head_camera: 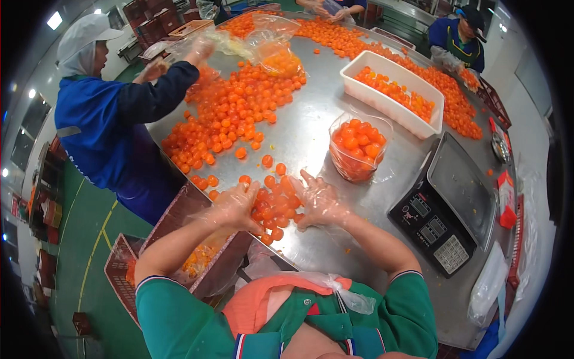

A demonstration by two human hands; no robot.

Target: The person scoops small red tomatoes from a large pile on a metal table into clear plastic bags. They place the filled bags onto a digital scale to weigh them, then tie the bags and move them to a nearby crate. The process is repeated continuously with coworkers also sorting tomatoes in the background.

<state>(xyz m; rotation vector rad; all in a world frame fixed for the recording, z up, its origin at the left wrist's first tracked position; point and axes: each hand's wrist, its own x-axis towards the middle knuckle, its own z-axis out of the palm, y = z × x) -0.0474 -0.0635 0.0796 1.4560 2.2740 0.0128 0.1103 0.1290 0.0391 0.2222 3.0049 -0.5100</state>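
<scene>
Both my hands wear thin clear plastic gloves and rest low over the steel tabletop (314, 103). Between them lies a small cluster of round orange egg yolks (274, 204). My left hand (240, 204) curves around the cluster's left side at the table edge, fingers apart. On the right side, my right hand (319, 200) is spread, its fingertips at the outer yolks. Neither hand grips anything. A clear plastic bag (358, 150) full of yolks stands upright beyond my right hand. Ahead on the left spreads a larger heap of yolks (233, 107).
Right of me sits a digital scale (441, 211) with a metal pan. A white plastic tub (390, 96) holds more yolks. Below the table's left edge are crates (177, 215). A co-worker in blue (103, 116) stands at the left; others work across the table. A yolk-filled bag (280, 60) lies on the heap.
</scene>
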